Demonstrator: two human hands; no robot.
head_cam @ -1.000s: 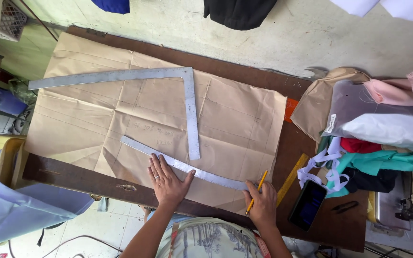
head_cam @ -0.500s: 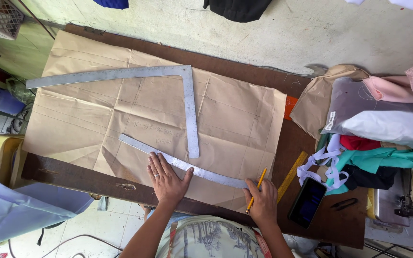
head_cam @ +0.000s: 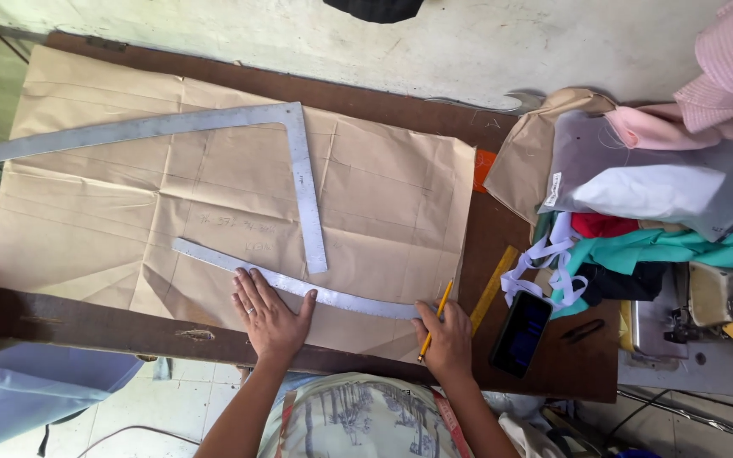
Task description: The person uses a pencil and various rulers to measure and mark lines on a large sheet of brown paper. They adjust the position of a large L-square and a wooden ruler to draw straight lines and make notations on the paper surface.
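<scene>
While a curved metal ruler lies across the lower part of a creased sheet of brown pattern paper, the person's left hand presses flat beside it, fingers spread and fingertips touching the ruler's near edge. At the ruler's right end the right hand is closed around a yellow pencil, which stands tilted with its tip down near the paper's lower right corner.

Above the curved ruler, a large metal L-square rests on the same sheet, its long arm running left past the paper's edge and its short arm pointing down until it nearly meets the curved ruler. The paper covers most of a dark wooden table, whose bare front edge shows below it.

To the right of the paper, a yellow straight ruler lies slanted on the wood, just beside the right hand. Next to it sits a dark phone with its screen up, and near that a small dark clip-like tool, too small to tell apart clearly. A heap of folded fabric in grey, white, pink, red and teal fills the table's right end, with white ribbon strips trailing from it. A sewing machine shows partly at the far right.
</scene>
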